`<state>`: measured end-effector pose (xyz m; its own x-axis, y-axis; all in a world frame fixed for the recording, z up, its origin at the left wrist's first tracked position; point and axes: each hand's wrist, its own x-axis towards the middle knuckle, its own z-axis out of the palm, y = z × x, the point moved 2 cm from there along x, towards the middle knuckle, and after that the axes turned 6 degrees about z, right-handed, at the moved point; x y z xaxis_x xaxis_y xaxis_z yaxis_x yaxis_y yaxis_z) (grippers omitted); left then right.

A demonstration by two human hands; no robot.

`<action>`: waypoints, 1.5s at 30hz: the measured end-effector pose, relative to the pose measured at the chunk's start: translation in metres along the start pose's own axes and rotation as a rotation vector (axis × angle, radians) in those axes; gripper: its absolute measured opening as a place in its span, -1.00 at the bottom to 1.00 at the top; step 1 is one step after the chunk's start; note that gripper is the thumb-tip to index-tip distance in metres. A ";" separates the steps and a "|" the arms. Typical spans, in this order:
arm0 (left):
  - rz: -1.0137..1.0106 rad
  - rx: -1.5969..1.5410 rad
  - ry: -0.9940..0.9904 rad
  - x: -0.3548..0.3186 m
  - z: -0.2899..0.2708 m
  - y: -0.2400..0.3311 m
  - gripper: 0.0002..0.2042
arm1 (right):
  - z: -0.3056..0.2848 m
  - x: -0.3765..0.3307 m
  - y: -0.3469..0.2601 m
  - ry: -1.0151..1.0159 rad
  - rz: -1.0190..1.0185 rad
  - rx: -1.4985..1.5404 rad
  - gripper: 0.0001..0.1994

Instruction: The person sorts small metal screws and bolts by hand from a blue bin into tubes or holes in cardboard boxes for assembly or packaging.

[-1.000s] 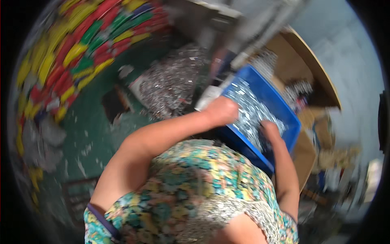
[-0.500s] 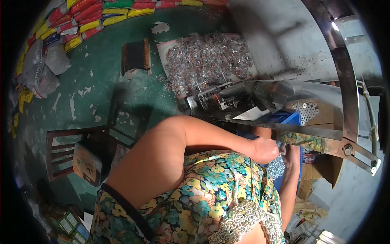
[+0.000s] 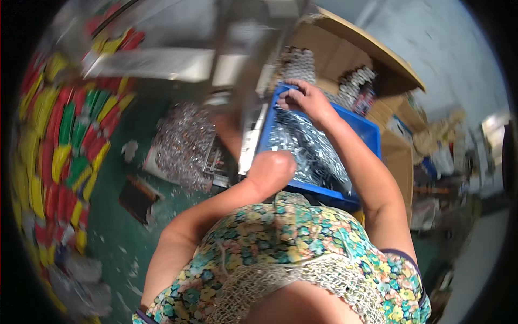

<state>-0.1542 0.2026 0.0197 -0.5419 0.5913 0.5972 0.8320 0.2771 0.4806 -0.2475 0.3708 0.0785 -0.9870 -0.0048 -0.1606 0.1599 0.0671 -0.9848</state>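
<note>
A blue plastic bin [image 3: 368, 128] holds a heap of small shiny metal pieces [image 3: 307, 148], blurred, kind not clear. My left hand [image 3: 274, 168] is closed in a fist at the bin's near left edge, beside an upright metal plate [image 3: 252, 141]. What its fingers hold, if anything, is hidden. My right hand [image 3: 306, 101] is over the bin's far left corner, its fingers bent and apart, with nothing visible in them.
Behind the bin a cardboard box [image 3: 345, 46] contains stacked pale cylinders [image 3: 300, 63]. A blurred metal frame [image 3: 156, 63] crosses the upper left. On the floor lie a pile of clear-wrapped pieces [image 3: 181, 146] and a dark stool [image 3: 137, 200]. Colourful sacks [image 3: 56, 146] are stacked at the left.
The view has swung to the right, bringing the bin to the centre. My hands, close together over the bin before, are now apart, the right one at the far corner.
</note>
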 end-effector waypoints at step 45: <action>-0.276 0.286 -0.267 0.022 0.007 0.027 -0.84 | -0.426 -0.310 0.237 0.913 0.286 -0.250 -0.77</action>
<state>-0.1427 0.2289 0.0417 -0.7290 0.6299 0.2678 0.6807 0.6262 0.3800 0.0895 0.8136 -0.0778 -0.5615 0.8089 -0.1746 0.4902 0.1552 -0.8577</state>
